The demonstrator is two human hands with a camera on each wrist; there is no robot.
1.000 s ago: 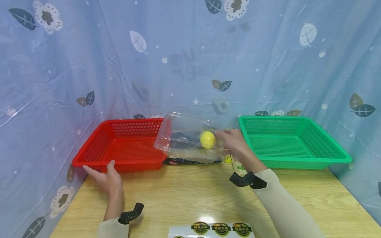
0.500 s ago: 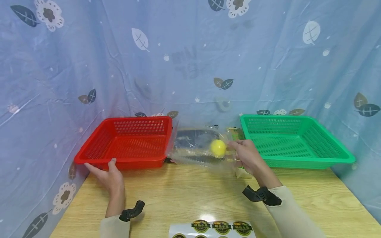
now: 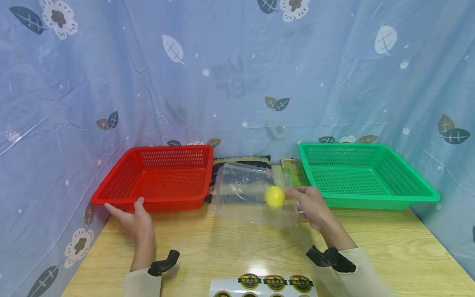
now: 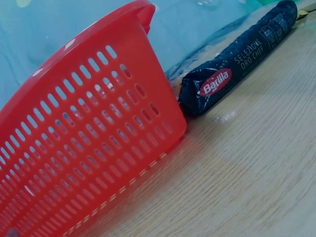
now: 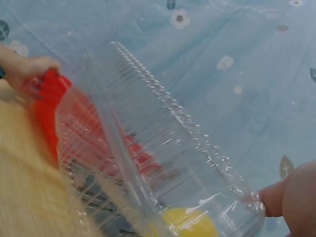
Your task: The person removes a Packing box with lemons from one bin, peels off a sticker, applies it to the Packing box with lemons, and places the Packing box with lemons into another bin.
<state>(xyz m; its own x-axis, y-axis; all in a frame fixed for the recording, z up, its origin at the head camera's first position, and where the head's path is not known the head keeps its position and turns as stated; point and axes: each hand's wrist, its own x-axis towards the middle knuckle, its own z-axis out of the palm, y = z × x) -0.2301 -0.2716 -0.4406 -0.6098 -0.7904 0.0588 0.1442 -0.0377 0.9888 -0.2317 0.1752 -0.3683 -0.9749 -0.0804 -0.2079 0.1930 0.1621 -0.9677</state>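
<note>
My right hand [image 3: 311,206] pinches the right end of a clear plastic box [image 3: 241,206], held in the air over the middle of the table. A round yellow ball [image 3: 274,197] shows through the plastic near that end; in the right wrist view the box [image 5: 170,128] is tilted and the yellow ball [image 5: 190,223] sits low in it. My left hand [image 3: 139,225] holds the front rim of a red plastic basket [image 3: 156,203], thumb on the rim. The right wrist view also shows my left hand [image 5: 27,74] at the basket's corner.
Behind the clear box lies a dark Barilla pasta pack [image 4: 237,61], beside the red basket. A green-brown packet [image 3: 295,171] lies against a green basket [image 3: 371,202] on the right. A sheet of round fruit stickers [image 3: 263,285] lies at the front edge. A patterned curtain [image 3: 237,74] hangs behind.
My right hand has moved right and lower, carrying the clear box and yellow ball down and away from the red basket. The left hand stays at the red basket's rim.
</note>
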